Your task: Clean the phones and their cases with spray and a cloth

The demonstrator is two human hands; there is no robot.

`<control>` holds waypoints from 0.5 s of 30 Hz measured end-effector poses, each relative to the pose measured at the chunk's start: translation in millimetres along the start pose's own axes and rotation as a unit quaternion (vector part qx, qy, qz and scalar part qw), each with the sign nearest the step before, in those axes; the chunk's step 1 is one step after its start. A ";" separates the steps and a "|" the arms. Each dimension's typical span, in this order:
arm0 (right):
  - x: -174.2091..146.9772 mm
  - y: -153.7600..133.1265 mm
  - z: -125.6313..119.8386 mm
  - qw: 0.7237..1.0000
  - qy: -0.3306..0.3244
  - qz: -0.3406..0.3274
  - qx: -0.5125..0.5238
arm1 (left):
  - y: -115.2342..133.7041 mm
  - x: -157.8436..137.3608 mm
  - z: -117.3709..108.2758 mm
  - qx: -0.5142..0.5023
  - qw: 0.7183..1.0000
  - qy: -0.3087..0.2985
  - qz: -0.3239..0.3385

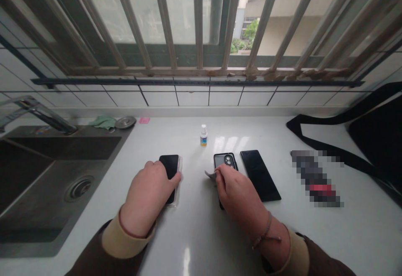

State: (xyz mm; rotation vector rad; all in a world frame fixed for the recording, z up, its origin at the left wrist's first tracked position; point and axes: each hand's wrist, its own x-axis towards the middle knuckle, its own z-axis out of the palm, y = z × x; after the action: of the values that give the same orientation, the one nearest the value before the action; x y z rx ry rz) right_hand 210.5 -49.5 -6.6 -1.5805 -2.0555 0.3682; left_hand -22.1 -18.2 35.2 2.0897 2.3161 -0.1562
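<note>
My left hand (150,192) grips a black-screened phone (171,165) by its two long sides, the thumb on the right edge. A clear case (177,192) shows along that edge, and the phone lies flat on the counter. Pinched in my right hand (237,190) is a small grey cloth (210,175). That hand is over a black phone case (229,158) with round camera holes, hiding much of it. A second dark phone or flat black slab (260,175) lies just right of the case. Beyond both hands stands a small white bottle (203,137) with a blue and orange label.
A sink (121,146) with a faucet (47,117) is at the left. By its rim lie a green cloth (103,122), a metal strainer lid (125,122) and a pink slip (144,120). A black bag strap (323,121) and a blurred-out item (317,179) are at the right.
</note>
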 end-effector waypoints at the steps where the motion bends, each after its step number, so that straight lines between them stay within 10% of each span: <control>1: -0.4 0.1 1.5 1.000 -0.006 -0.010 0.021 | 1.9 -1.1 0.0 -0.001 1.000 0.001 0.002; 15: -1.8 -4.3 3.0 0.985 -0.033 -0.071 0.151 | 22.3 -10.9 10.0 0.015 0.998 0.057 0.039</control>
State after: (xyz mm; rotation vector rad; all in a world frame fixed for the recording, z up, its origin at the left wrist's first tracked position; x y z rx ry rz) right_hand 205.7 -52.1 -7.2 -1.2497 -2.0337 0.6539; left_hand 0.7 -27.6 24.7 2.2551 2.3020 -0.0719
